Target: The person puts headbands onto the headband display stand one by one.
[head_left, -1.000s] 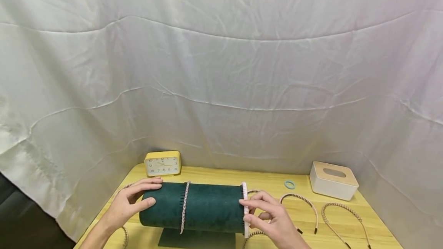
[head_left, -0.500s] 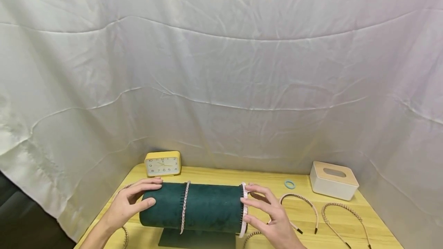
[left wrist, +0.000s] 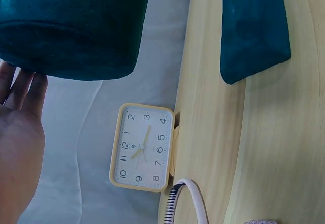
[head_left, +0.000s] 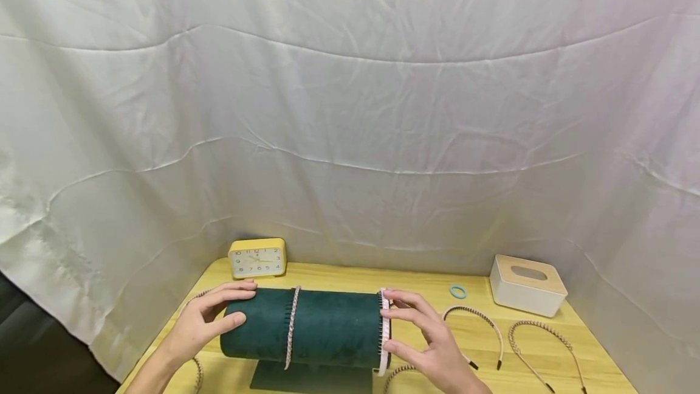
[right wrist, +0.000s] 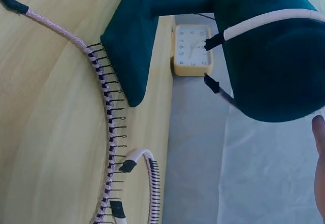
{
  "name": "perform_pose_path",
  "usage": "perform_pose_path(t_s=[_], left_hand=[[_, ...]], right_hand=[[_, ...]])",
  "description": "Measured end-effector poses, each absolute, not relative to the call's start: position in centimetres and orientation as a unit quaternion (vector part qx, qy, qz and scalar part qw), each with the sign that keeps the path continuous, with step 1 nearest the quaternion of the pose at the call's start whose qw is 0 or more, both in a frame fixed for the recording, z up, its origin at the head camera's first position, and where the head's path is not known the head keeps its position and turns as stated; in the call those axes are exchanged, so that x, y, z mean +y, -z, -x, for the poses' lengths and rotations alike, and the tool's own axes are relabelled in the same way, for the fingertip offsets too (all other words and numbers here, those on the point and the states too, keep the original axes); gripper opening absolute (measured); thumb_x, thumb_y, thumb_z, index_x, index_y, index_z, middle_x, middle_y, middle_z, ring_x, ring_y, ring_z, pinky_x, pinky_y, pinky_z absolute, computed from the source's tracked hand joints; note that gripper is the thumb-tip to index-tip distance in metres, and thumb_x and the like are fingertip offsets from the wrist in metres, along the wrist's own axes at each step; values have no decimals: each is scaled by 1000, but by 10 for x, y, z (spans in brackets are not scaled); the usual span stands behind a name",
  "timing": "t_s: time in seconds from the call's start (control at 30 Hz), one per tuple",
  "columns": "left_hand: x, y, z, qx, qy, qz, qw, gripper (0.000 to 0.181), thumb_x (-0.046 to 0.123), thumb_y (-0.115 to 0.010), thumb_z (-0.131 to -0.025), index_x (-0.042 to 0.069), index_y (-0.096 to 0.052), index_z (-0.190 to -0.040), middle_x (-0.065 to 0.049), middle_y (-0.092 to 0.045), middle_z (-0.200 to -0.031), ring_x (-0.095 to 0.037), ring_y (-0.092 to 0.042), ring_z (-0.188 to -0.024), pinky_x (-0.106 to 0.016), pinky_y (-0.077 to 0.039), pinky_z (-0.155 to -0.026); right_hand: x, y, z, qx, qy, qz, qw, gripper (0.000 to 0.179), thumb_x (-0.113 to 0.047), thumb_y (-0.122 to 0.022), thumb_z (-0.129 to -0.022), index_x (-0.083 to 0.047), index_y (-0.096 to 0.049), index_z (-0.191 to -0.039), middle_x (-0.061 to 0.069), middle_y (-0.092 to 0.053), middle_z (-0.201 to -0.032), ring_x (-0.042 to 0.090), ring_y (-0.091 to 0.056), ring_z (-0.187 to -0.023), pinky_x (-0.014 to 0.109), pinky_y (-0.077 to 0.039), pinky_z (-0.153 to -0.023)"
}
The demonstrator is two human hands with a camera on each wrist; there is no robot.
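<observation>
A dark green velvet cylinder (head_left: 339, 327) lies level on its stand (head_left: 312, 377). My left hand (head_left: 202, 321) rests on its left end, thumb in front and fingers over the top. A thin braided headband (head_left: 292, 327) sits around the cylinder, left of its middle. At the right end is a pale pink toothed headband (head_left: 385, 339), its black tips (right wrist: 215, 41) showing below the cylinder in the right wrist view. The spread fingers and thumb of my right hand (head_left: 432, 339) touch this headband along its outer edge, not pinched together.
A yellow clock (head_left: 257, 258) stands at the back left, a white tissue box (head_left: 527, 287) at the back right. Several headbands lie on the table, including a pink one (head_left: 492, 324) and a twisted one (head_left: 547, 327). A blue ring (head_left: 457, 291) lies near the box.
My right hand has gone from pinching the pink headband to spreading its fingers along it. The headband has shifted slightly left on the cylinder. My left hand has stayed put.
</observation>
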State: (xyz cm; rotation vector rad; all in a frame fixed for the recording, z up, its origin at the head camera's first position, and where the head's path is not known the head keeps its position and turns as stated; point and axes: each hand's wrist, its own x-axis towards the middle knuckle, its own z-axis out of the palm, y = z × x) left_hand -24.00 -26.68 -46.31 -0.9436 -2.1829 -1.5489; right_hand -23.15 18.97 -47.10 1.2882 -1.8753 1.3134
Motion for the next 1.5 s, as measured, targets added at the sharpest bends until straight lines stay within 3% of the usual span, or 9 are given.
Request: perform_pose_path(t_s=[0.5, 0.83, 1.1, 1.33, 1.5], left_hand=[[-267, 465, 241, -760, 540, 331, 149, 41, -16, -68, -96, -1, -72, -134, -13, -68, -148, -1, -60, -141, -11, -45, -116], [-267, 465, 240, -757, 542, 332, 147, 41, -16, -68, -96, -2, -72, -134, -11, -69, -148, -1, -60, -141, -11, -45, -116], [-267, 466, 241, -757, 543, 333, 148, 41, -17, -68, -95, -2, -72, -134, -8, -69, -148, -1, -60, -141, -11, -45, -117], [-266, 465, 241, -758, 541, 331, 151, 41, -17, -69, -95, -2, -73, -134, -6, -69, -148, -1, -60, -141, -11, -45, -117], [-267, 465, 240, -758, 541, 331, 152, 42, -17, -69, -95, -3, -73, -134, -13, -69, -147, -2, -61, -140, -12, -45, -117]], right_hand=[[174, 461, 234, -689, -432, -498, 300, 49, -8, -89, -91, -6, -71, -137, 23, -61, -147, 27, -62, -141, 17, -49, -116], [160, 454, 239, -685, -394, -521, 324, 49, -20, -90, -91, -8, -72, -135, 22, -64, -145, 31, -65, -135, 26, -55, -113], [149, 448, 239, -714, -334, -508, 346, 50, -30, -89, -92, -17, -73, -137, 14, -67, -144, 29, -66, -133, 31, -37, -132], [141, 445, 238, -726, -294, -503, 365, 52, -38, -90, -90, -22, -73, -136, 8, -67, -145, 25, -67, -132, 42, -46, -125], [138, 443, 236, -741, -275, -495, 361, 51, -41, -88, -91, -26, -72, -137, 5, -67, -146, 21, -66, -133, 49, -52, -117]])
